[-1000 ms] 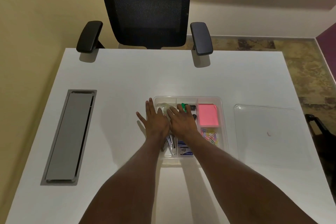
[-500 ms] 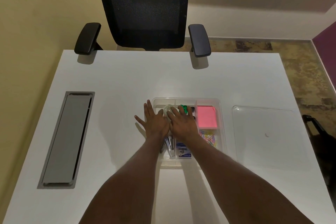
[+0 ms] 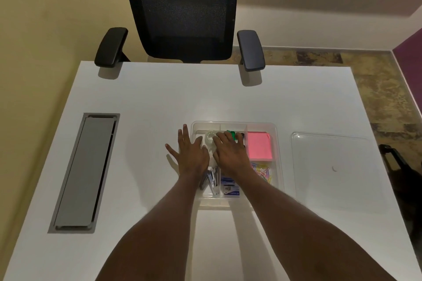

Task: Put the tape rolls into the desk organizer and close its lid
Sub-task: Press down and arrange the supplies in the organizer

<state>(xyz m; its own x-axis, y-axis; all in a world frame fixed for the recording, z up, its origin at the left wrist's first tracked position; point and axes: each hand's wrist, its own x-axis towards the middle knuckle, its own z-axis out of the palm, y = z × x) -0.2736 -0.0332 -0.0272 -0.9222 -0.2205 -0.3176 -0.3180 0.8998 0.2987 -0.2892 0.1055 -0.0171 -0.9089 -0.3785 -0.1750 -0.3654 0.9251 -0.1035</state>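
The clear desk organizer sits mid-table, divided into compartments. A clear tape roll lies in its far left compartment, with a green item just to the right of it. My left hand rests palm down with fingers spread, across the organizer's left rim and the table. My right hand lies palm down over the organizer, its fingertips touching the tape roll and the green item; I see no grasp. What is under my palms is hidden. The clear lid lies flat to the right, apart from the organizer.
Pink sticky notes, coloured paper clips, a stapler and a blue staples box fill other compartments. A grey cable hatch is set into the table at left. A black office chair stands at the far edge.
Both hands stay over the organizer's left side. The right fingertips have drawn slightly closer onto the tape roll. The lid has not moved.
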